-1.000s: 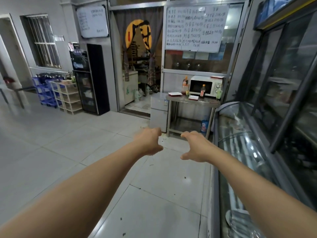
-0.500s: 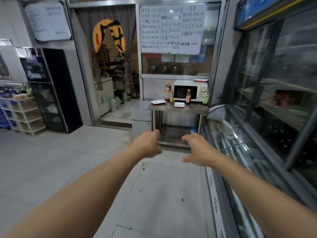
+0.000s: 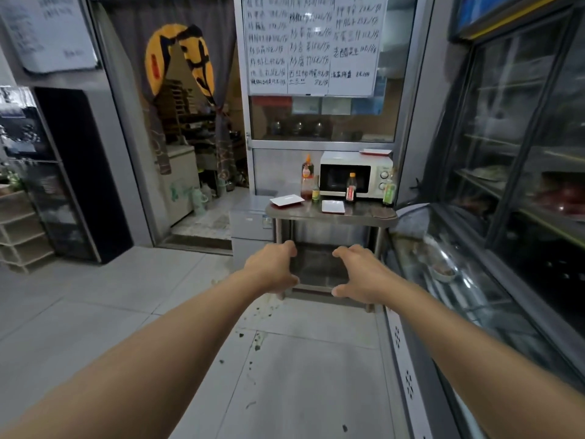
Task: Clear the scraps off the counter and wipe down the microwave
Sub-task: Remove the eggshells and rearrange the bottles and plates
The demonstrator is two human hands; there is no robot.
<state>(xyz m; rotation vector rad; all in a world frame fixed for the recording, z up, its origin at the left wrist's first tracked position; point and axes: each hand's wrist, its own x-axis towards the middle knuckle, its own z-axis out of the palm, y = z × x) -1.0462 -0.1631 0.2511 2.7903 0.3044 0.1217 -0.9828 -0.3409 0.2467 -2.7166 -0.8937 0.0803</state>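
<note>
Over the last second the view has closed on the steel counter (image 3: pixel 330 214) and the microwave (image 3: pixel 356 174) standing on it, now nearer yet beyond reach, while the left hand (image 3: pixel 272 270) and right hand (image 3: pixel 361 272) remain extended, loosely curled and empty, so cleaning has not begun.

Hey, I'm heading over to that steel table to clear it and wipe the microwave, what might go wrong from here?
Three likely risks:
1. The bottles stand right before the microwave, so wiping its door may topple them.
2. The white plate overhangs the steel table's left edge and could be knocked off.
3. Dark scraps on the floor lie on your path and might be slippery.
</note>
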